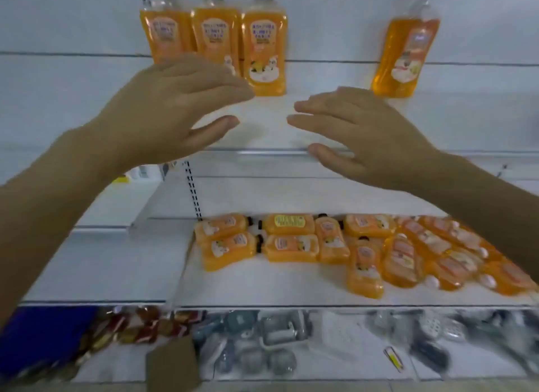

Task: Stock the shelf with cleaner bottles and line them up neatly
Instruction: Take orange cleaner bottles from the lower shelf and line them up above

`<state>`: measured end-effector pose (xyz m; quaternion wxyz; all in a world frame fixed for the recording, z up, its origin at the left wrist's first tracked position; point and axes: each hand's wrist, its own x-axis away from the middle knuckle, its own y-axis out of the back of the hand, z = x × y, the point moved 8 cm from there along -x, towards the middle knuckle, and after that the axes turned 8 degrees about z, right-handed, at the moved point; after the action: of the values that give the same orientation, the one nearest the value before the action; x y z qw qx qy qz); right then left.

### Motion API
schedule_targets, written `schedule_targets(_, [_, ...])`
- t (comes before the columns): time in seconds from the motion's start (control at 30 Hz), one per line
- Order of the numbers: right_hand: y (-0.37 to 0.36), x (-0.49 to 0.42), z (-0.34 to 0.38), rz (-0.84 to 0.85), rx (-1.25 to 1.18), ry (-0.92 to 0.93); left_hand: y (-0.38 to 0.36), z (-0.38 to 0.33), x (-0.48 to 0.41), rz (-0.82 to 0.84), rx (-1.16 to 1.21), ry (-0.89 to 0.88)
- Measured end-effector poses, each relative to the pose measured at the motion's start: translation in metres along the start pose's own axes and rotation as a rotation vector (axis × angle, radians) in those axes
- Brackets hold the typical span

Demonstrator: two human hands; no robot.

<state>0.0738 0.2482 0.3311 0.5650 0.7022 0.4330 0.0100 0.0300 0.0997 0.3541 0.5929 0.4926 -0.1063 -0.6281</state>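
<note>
Three orange cleaner bottles point(264, 41) stand side by side at the back of the upper white shelf point(271, 151). A fourth orange bottle point(405, 50) stands apart to the right, tilted. My left hand point(175, 105) hovers in front of the row with fingers straight, holding nothing. My right hand point(361, 135) is held palm down over the shelf's front edge, fingers straight and empty. On the lower shelf point(256, 289) lie several more orange bottles point(335, 245) on their sides in a loose pile.
Below the lower shelf, packaged grey hardware items point(277, 336) and red-wrapped goods point(140, 324) fill the bottom level. A brown cardboard piece point(172, 365) sits at the front. A slotted upright rail point(194, 193) runs between the shelves.
</note>
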Motion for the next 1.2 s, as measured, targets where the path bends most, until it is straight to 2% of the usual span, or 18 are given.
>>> schedule_targets(0.13, [0.0, 0.079, 0.041, -0.106, -0.228, -0.17, 0.0, -0.068, 0.06, -0.066, 0.265, 0.279])
schedule_targets(0.27, [-0.041, 0.152, 0.075, -0.11, -0.471, -0.439, -0.041, -0.132, 0.122, 0.045, 0.523, 0.557])
schedule_targets(0.37, [-0.091, 0.2, 0.102, -0.014, -0.667, -0.662, -0.079, -0.171, 0.169, 0.149, 0.674, 0.769])
schedule_targets(0.47, [-0.141, 0.244, 0.133, 0.112, -0.794, -0.849, -0.109, -0.2, 0.214, 0.205, 0.725, 0.939])
schedule_targets(0.67, [-0.224, 0.293, 0.179, 0.402, -0.918, -1.087, -0.173, -0.222, 0.272, 0.38, 0.799, 1.23])
schedule_targets(0.77, [-0.253, 0.284, 0.172, 0.479, -0.88, -1.142, -0.203, -0.208, 0.281, 0.435, 0.76, 1.31])
schedule_targets(0.9, [-0.287, 0.247, 0.145, 0.494, -0.827, -1.169, -0.247, -0.169, 0.283, 0.53, 0.673, 1.36])
schedule_targets(1.07, [-0.324, 0.184, 0.106, 0.484, -0.798, -1.185, -0.299, -0.105, 0.258, 0.509, 0.701, 1.296])
schedule_targets(1.2, [-0.341, 0.142, 0.083, 0.441, -0.76, -1.179, -0.333, -0.071, 0.236, 0.562, 0.722, 1.187])
